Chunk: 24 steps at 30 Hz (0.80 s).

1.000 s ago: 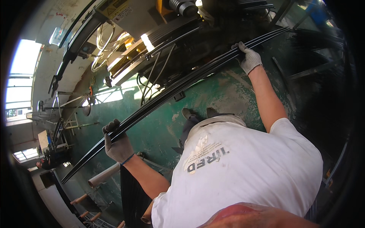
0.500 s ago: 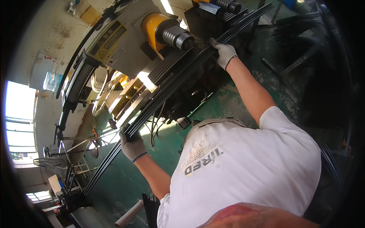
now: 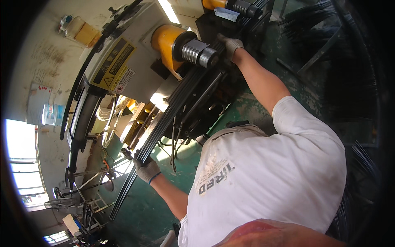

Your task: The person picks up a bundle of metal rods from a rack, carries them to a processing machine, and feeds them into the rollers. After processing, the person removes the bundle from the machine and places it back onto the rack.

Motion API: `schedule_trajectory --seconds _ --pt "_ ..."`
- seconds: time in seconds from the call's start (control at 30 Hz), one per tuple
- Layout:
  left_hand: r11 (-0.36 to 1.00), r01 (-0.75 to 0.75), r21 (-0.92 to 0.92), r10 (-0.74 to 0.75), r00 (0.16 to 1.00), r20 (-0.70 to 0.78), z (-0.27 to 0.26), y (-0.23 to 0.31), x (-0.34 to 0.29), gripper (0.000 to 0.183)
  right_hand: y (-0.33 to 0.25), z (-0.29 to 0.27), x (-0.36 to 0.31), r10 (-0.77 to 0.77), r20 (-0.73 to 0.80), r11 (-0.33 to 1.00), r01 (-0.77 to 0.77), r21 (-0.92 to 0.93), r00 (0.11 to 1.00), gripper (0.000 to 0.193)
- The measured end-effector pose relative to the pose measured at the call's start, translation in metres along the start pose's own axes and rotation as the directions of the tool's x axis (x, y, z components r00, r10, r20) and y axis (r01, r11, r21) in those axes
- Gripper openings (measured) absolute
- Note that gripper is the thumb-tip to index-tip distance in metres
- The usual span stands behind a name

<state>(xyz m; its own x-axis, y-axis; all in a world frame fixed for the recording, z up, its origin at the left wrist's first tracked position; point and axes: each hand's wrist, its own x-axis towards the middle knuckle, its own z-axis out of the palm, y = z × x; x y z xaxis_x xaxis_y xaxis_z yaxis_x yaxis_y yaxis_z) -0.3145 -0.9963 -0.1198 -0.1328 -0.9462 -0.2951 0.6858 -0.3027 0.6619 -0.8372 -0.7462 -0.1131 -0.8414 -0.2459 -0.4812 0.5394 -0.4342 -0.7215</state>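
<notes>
Left hand [image 3: 147, 169], gloved, is closed around a bundle of long black rods [image 3: 173, 111]; right hand [image 3: 231, 44], also gloved, is clamped on the same bundle at its far end, beside the machine's ribbed steel roller [image 3: 198, 52] and yellow housing [image 3: 165, 40]. The bundle runs diagonally between both hands and extends past the left hand toward the green floor [image 3: 144, 214].

Handling judgement: long, stiff, probably heavy, with loose rods liable to slide apart. Grip well apart, as shown.

Compared with half a second earlier, the roller lies closer to the right hand and the machine fills more of the view.
</notes>
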Motion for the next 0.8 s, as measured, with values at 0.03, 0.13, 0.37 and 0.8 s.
schedule_trajectory --seconds 0.03,0.13,0.37,0.8 --pt "1.000 0.008 -0.028 -0.009 1.000 -0.009 -0.005 -0.008 0.006 0.035 0.003 0.004 0.009 0.036 0.073 0.999 -0.039 0.028 0.997 0.031" --pt "0.996 0.080 -0.038 -0.066 0.958 0.279 -0.010 -0.038 0.011 0.036 0.044 0.012 -0.010 -0.021 0.260 0.999 0.010 0.045 0.965 0.032" --pt "0.953 0.300 0.030 -0.294 0.902 0.315 0.048 -0.091 -0.008 0.038 0.039 -0.006 -0.013 -0.469 0.494 0.353 0.668 -0.655 0.732 0.032" --pt "0.997 0.039 -0.068 -0.036 0.998 0.042 0.039 -0.064 0.015 0.030 0.042 -0.023 -0.001 -0.347 0.719 -0.004 0.765 -0.644 0.603 0.043"
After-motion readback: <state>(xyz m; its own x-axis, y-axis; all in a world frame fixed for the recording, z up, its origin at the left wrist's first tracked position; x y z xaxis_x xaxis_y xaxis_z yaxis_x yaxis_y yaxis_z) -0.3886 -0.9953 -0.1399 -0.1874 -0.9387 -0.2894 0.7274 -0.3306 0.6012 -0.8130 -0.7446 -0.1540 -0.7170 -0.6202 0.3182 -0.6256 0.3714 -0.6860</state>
